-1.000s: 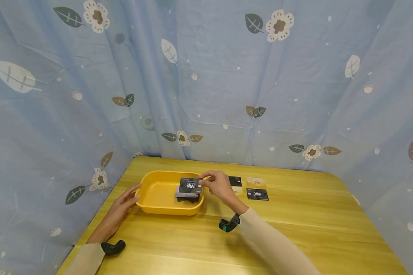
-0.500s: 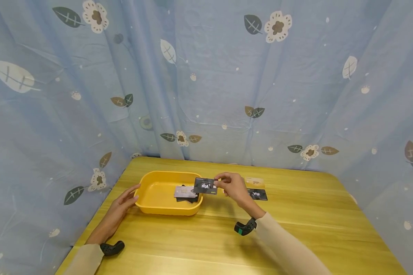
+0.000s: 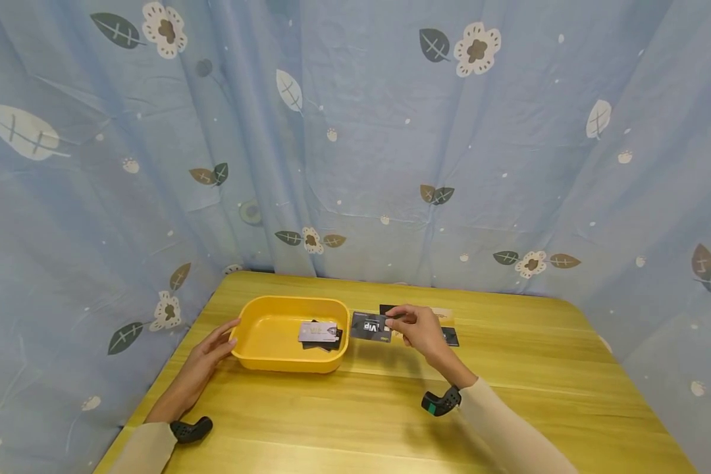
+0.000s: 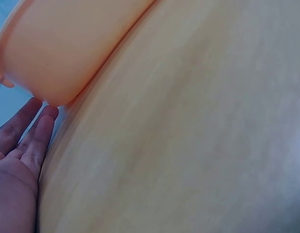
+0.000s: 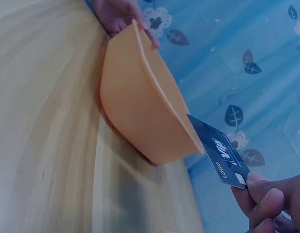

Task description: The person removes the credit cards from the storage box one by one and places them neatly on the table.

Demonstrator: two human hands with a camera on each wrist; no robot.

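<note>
A dark VIP card (image 3: 367,326) is pinched at its right end between the thumb and fingers of my right hand (image 3: 422,331). It hovers just right of a yellow plastic basin (image 3: 284,363), and the right wrist view shows its printed face (image 5: 220,153). Inside the basin's right end, a pale silvery card (image 3: 317,332) lies over dark cards (image 3: 326,345). At the opposite end, my left hand (image 3: 204,359) holds the basin's rim. Fingers (image 4: 43,131) touch the outer wall in the left wrist view, while one finger (image 5: 152,39) reaches over the rim in the right wrist view.
Behind my right hand, several cards lie on the wooden table (image 3: 308,421), partly hidden: a black one (image 3: 385,308), a gold one (image 3: 443,313) and a dark one (image 3: 451,336). A blue patterned curtain (image 3: 367,131) hangs along the table's back and sides.
My right hand has lifted the dark VIP card from above the basin's pile and carried it right, past the rim. This uncovered the pale card. My left hand stays at the basin.
</note>
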